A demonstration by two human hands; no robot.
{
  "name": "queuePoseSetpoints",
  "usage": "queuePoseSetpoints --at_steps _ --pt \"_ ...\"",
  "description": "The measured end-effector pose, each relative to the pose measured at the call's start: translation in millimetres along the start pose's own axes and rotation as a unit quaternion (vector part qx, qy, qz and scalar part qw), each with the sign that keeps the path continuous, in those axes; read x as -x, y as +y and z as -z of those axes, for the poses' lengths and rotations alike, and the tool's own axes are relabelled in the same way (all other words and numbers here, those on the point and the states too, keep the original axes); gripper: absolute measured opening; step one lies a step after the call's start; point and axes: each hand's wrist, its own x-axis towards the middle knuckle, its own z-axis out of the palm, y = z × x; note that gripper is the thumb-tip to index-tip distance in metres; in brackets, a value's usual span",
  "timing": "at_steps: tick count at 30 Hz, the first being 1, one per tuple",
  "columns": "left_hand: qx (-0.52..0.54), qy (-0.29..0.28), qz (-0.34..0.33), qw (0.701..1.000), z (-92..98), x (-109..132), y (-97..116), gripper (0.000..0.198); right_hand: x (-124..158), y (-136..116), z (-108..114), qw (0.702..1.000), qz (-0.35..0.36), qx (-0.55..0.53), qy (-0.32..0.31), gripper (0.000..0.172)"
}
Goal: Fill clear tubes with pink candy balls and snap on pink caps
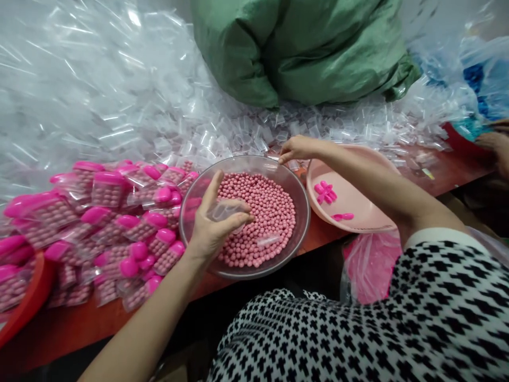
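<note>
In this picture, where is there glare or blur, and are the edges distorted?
Head view: glare streaks the clear plastic pile, strongest upper left, where detail smears toward the corner; the left hand, its clear tube and the pink beads are sharp; no hard shadows.

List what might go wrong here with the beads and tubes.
The left hand holds a clear tube, no cap visible, over the bowl; pink beads could spill out. The bowl sits near the table edge and might be nudged off. The right hand reaches past the pink basin, whose rim the forearm could catch.
</note>
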Motion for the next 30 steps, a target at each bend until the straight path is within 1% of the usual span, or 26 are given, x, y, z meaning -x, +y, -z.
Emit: queuePoseSetpoints --at_steps 1,2,4,6,7,8,9,11,12,14,15,16,17,18,20,21,22,24,26,27,28,29,30 --pt "-0.002 0.023 0.008 1.0 0.2 -2.9 -2.1 0.11 -9.5 11.4 1.1 0.999 -0.016 0.024 -0.02 0.021" --pt "-0.007 0.045 0.009 0.999 0.9 -5.3 -3.8 0.109 -17.3 21.0 0.5 0.998 -0.018 0.046 -0.034 0.022" --pt "-0.035 0.078 -0.005 0.996 4.1 -7.9 -5.2 0.108 -28.4 35.9 -5.5 0.995 0.001 0.095 -0.037 0.028" --pt "-0.084 0.093 -0.03 0.992 9.5 -8.3 -4.1 0.108 -34.3 46.4 -16.9 0.989 0.011 0.138 -0.048 0.03" --pt "-0.116 0.09 -0.041 0.988 12.6 -8.0 -2.9 0.108 -35.8 49.9 -24.0 0.987 0.003 0.147 -0.061 0.029" --pt "-0.152 0.078 -0.05 0.984 15.7 -7.6 -1.4 0.107 -36.7 52.0 -31.5 0.985 -0.014 0.153 -0.077 0.029" --pt "-0.192 0.054 -0.056 0.978 18.5 -7.4 0.3 0.106 -37.2 52.5 -38.9 0.983 -0.033 0.156 -0.091 0.028" --pt "-0.286 -0.027 -0.065 0.956 22.3 -7.7 3.6 0.102 -37.2 49.0 -51.4 0.979 -0.063 0.162 -0.109 0.031" --pt "-0.337 -0.077 -0.072 0.936 22.9 -8.5 4.9 0.099 -36.9 45.3 -55.7 0.976 -0.071 0.169 -0.114 0.038" --pt "-0.433 -0.172 -0.095 0.879 21.0 -11.4 6.8 0.095 -35.9 36.6 -59.2 0.972 -0.074 0.187 -0.122 0.054" --pt "-0.476 -0.212 -0.108 0.847 18.6 -13.5 7.4 0.094 -35.0 32.4 -58.4 0.969 -0.076 0.198 -0.125 0.057" --pt "-0.513 -0.248 -0.119 0.813 15.3 -15.9 7.8 0.093 -33.8 29.0 -56.2 0.966 -0.083 0.211 -0.123 0.053" --pt "-0.547 -0.28 -0.125 0.779 11.1 -18.4 8.2 0.092 -32.0 26.6 -52.9 0.963 -0.094 0.226 -0.11 0.046" --pt "-0.579 -0.311 -0.128 0.743 6.2 -21.0 8.5 0.09 -29.5 25.2 -48.8 0.962 -0.105 0.236 -0.084 0.041" --pt "-0.631 -0.363 -0.122 0.675 -5.2 -26.0 9.0 0.085 -21.4 25.2 -39.9 0.965 -0.111 0.237 0.007 0.051" --pt "-0.651 -0.386 -0.113 0.644 -11.3 -28.3 9.1 0.084 -15.6 25.7 -35.8 0.969 -0.103 0.216 0.06 0.056" --pt "-0.666 -0.406 -0.102 0.618 -17.1 -30.2 9.0 0.084 -8.5 26.1 -32.5 0.974 -0.089 0.179 0.108 0.057" --pt "-0.684 -0.433 -0.084 0.58 -26.9 -32.7 8.3 0.083 9.4 24.1 -28.9 0.981 -0.06 0.06 0.176 0.055" --pt "-0.695 -0.438 -0.08 0.565 -31.5 -33.6 6.9 0.079 31.4 16.6 -29.6 0.972 -0.049 -0.087 0.213 0.054" --pt "-0.696 -0.432 -0.081 0.567 -31.1 -33.3 6.0 0.077 43.3 10.6 -31.1 0.961 -0.049 -0.153 0.223 0.056" --pt "-0.692 -0.421 -0.083 0.581 -28.9 -32.7 5.3 0.076 55.5 3.2 -33.2 0.949 -0.053 -0.206 0.232 0.058" --pt "-0.677 -0.406 -0.084 0.608 -25.0 -31.6 4.7 0.077 67.3 -5.4 -35.6 0.939 -0.057 -0.242 0.239 0.06" --pt "-0.649 -0.383 -0.086 0.652 -19.9 -30.2 4.5 0.078 78.4 -14.8 -38.2 0.932 -0.06 -0.264 0.242 0.061"
